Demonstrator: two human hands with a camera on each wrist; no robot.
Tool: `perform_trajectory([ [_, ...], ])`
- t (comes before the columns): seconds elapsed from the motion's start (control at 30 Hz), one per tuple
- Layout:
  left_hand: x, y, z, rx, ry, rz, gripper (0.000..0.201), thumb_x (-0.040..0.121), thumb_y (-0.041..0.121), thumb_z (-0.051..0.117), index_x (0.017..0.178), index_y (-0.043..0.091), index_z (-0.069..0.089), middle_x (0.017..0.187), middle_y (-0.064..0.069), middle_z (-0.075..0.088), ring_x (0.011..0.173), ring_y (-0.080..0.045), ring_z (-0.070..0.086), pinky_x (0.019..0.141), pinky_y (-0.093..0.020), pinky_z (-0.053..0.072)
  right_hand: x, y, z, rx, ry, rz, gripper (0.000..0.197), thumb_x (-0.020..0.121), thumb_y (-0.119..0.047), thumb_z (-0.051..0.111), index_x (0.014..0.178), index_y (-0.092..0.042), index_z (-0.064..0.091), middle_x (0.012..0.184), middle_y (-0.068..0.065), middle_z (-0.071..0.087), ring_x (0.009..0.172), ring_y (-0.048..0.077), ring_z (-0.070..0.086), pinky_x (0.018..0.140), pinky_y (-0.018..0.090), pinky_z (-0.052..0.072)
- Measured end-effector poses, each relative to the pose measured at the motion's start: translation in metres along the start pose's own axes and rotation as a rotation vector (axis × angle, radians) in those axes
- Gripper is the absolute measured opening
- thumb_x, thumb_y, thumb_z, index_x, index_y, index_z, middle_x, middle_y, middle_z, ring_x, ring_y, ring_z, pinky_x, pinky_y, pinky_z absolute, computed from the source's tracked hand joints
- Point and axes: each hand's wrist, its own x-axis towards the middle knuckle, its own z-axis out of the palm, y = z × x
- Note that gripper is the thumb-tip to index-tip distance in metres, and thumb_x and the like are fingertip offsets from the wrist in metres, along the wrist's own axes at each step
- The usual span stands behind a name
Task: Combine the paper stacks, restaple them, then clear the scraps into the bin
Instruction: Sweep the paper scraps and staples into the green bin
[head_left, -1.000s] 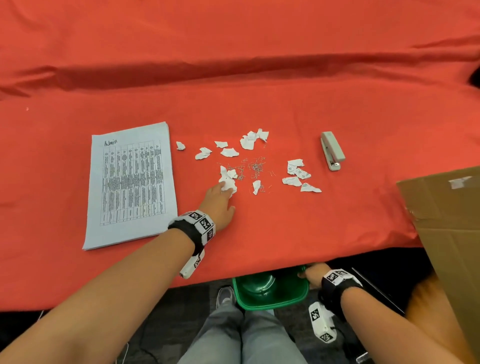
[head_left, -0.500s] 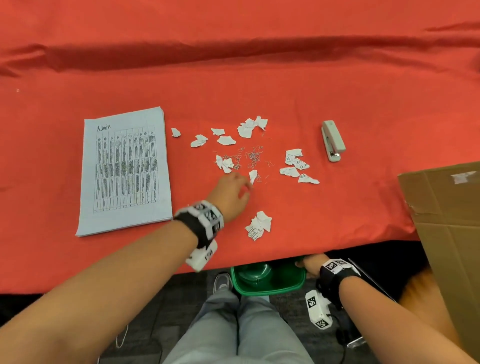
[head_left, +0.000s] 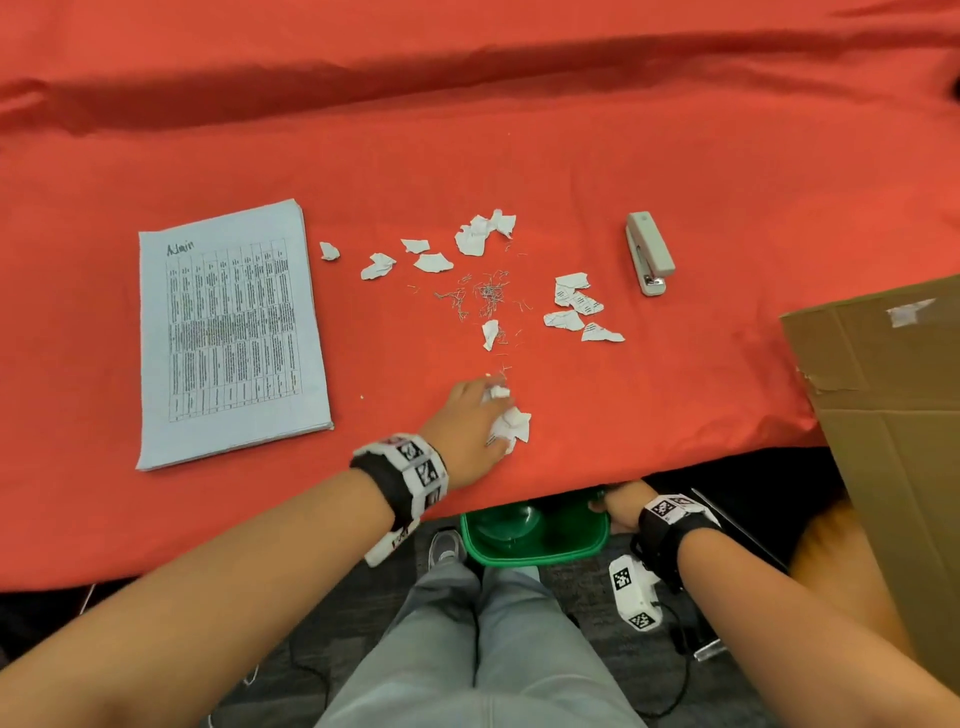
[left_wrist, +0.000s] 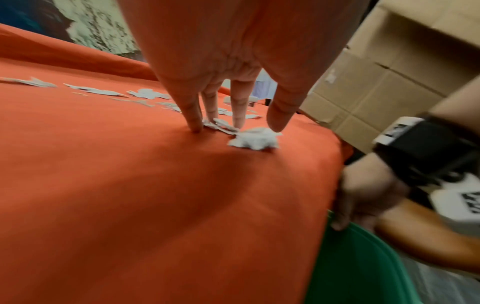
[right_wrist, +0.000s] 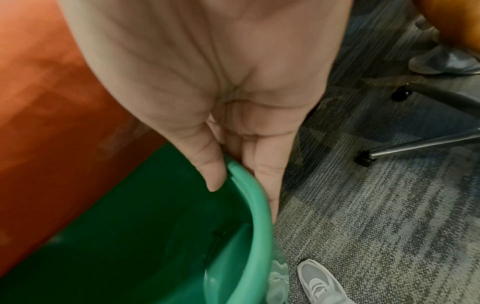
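lying on the red-covered worktop are a paper stack at the left, a stapler at the right, and between them loose scraps and a scatter of bent staples; a cardboard box overhangs the worktop's right edge. the green bin is held below the near edge, partly hidden under the cloth. compared with half a second ago, the left hand has been drawn back toward the near edge, and the scraps once by the staples have been brought to the bunched scraps there. its fingers are kept straight and spread, tips pressed on the cloth and on the bunched scraps, nothing gripped. the right hand is closed on the bin's rim, thumb inside and fingers outside
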Motion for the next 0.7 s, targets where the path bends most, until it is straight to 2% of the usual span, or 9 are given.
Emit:
perform_trajectory([
  [0.13, -0.024, 0.023, 0.03, 0.018, -0.03, 0.049, 0.059, 0.094, 0.028, 0.047, 0.148, 0.018, 0.027, 0.157, -0.002, 0.011, 0.144, -0.023, 0.008, 0.114, -0.038, 0.028, 0.01, 0.01, 0.007, 0.22, 0.023, 0.02, 0.026, 0.082, -0.003, 0.068, 0.107, -0.002, 0.061, 0.111, 0.02, 0.066, 0.099, 0.038, 0.065, 0.081, 0.05, 0.057],
  [0.27, -0.042, 0.036, 0.052, 0.031, -0.05, 0.101, 0.061, 0.093, 0.024, 0.047, 0.148, 0.013, 0.024, 0.157, -0.007, 0.008, 0.144, -0.024, 0.007, 0.117, -0.036, 0.023, 0.011, 0.017, 0.007, 0.233, 0.034, 0.008, 0.016, 0.078, -0.004, 0.071, 0.08, -0.006, 0.056, 0.101, 0.022, 0.066, 0.097, 0.039, 0.065, 0.081, 0.056, 0.056],
  [0.33, -0.048, 0.037, 0.059, 0.032, -0.087, 0.121, 0.062, 0.093, 0.023, 0.047, 0.148, 0.012, 0.024, 0.158, -0.007, 0.006, 0.145, -0.024, 0.005, 0.118, -0.036, 0.021, 0.01, 0.02, 0.006, 0.287, 0.036, 0.013, 0.029, 0.08, 0.002, 0.068, 0.068, -0.014, 0.047, 0.097, 0.02, 0.065, 0.099, 0.038, 0.064, 0.083, 0.056, 0.055],
  [0.4, -0.052, 0.037, 0.062, 0.023, -0.115, 0.147, 0.061, 0.092, 0.023, 0.048, 0.148, 0.012, 0.025, 0.158, -0.006, 0.005, 0.146, -0.023, 0.004, 0.119, -0.037, 0.022, 0.004, 0.018, 0.007, 0.333, 0.007, 0.025, 0.034, 0.08, 0.004, 0.068, 0.067, -0.017, 0.044, 0.108, 0.023, 0.065, 0.103, 0.038, 0.064, 0.085, 0.056, 0.055],
  [0.47, -0.054, 0.036, 0.065, -0.014, -0.141, 0.166, 0.059, 0.093, 0.022, 0.048, 0.147, 0.012, 0.027, 0.158, -0.004, 0.004, 0.146, -0.022, 0.005, 0.118, -0.038, 0.025, -0.004, 0.017, 0.007, 0.374, -0.018, 0.039, 0.029, 0.081, 0.008, 0.064, 0.071, -0.013, 0.048, 0.103, 0.022, 0.066, 0.102, 0.036, 0.064, 0.085, 0.056, 0.054],
  [0.53, -0.056, 0.037, 0.067, -0.07, -0.205, 0.162, 0.058, 0.094, 0.023, 0.049, 0.147, 0.013, 0.029, 0.158, -0.001, 0.006, 0.143, -0.022, 0.02, 0.116, -0.032, 0.028, -0.009, 0.016, 0.007, 0.39, -0.043, 0.052, 0.025, 0.085, 0.012, 0.057, 0.072, -0.009, 0.052, 0.095, 0.02, 0.067, 0.098, 0.034, 0.064, 0.083, 0.052, 0.055],
  [0.6, -0.057, 0.038, 0.067, -0.161, -0.302, 0.137, 0.053, 0.095, 0.023, 0.05, 0.145, 0.014, 0.036, 0.154, -0.002, 0.023, 0.129, -0.02, 0.043, 0.108, -0.024, 0.034, -0.01, 0.019, 0.009, 0.362, -0.062, 0.034, 0.017, 0.085, 0.008, 0.059, 0.098, -0.003, 0.062, 0.109, 0.022, 0.067, 0.101, 0.035, 0.065, 0.085, 0.05, 0.055],
  [0.63, -0.056, 0.04, 0.064, -0.212, -0.33, 0.125, 0.048, 0.095, 0.023, 0.05, 0.141, 0.015, 0.042, 0.148, -0.002, 0.035, 0.121, -0.017, 0.052, 0.105, -0.021, 0.037, -0.007, 0.021, 0.009, 0.344, -0.065, 0.035, 0.033, 0.084, 0.007, 0.061, 0.116, -0.001, 0.06, 0.116, 0.023, 0.066, 0.103, 0.036, 0.065, 0.087, 0.052, 0.055],
  [0.7, -0.052, 0.045, 0.052, -0.296, -0.305, 0.105, 0.037, 0.095, 0.021, 0.051, 0.132, 0.018, 0.054, 0.13, 0.0, 0.056, 0.103, -0.005, 0.063, 0.092, -0.02, 0.05, 0.001, 0.026, 0.01, 0.317, -0.072, 0.024, 0.05, 0.084, 0.005, 0.063, 0.132, 0.0, 0.052, 0.118, 0.024, 0.065, 0.102, 0.037, 0.066, 0.087, 0.051, 0.055],
])
